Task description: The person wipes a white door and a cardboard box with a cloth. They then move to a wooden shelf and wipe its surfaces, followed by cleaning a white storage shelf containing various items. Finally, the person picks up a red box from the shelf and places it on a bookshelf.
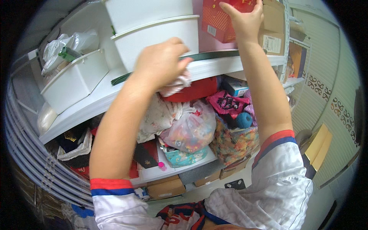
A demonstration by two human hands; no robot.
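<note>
My left hand [161, 63] grips a crumpled pink-and-white cloth [178, 84], which hangs over the front edge of the shelf. Behind that hand stand two stacked white plastic bins [155, 36]. Higher up, my right hand [247, 24] is spread around a red cardboard box [220, 24] with gold print; its thumb lies across the front and its fingers are at the right side. The upper end of the box is cut off by the picture's edge. A pink surface [207, 44] shows behind the box.
Left on the white shelf [83, 105] is a white bin [76, 77] with plastic bags. A brown carton [271, 31] stands at right. Below are a clear bag of colourful items [192, 129], a patterned fabric basket [234, 143] and a blue ball [243, 120]. Ribbed grey tubing [31, 155] curves at left.
</note>
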